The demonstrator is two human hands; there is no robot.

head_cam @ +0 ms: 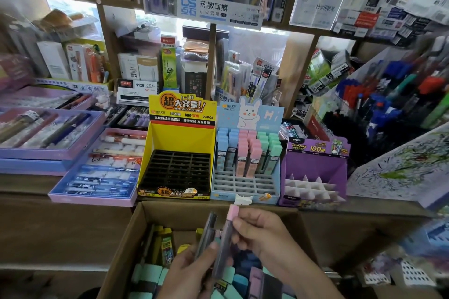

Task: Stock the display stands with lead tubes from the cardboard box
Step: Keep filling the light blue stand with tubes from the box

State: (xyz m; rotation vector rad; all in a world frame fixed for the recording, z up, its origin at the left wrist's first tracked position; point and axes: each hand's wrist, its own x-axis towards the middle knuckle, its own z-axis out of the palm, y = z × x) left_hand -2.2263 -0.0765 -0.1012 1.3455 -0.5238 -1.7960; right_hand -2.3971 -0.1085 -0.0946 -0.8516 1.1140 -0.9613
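Dark tube [208, 230] is pinched by left hand [189, 272]; pink-capped tube [227, 238] is gripped by right hand [264, 233] fingers [243, 222]. Risk: tubes are knocked together, one dropped short of blue stand [220, 195] at 12 o'clock.

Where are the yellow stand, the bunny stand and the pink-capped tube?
yellow stand [181, 138]: head view, on its yellow back wall.
bunny stand [249, 113]: head view, on the bunny picture.
pink-capped tube [226, 236]: head view, on its dark body.

There is one box [132, 240]. Behind the box are three stands [181, 136] [243, 184] [313, 165]. Above the box, two hands [189, 272] [262, 233] hold two tubes [206, 233] [226, 243].
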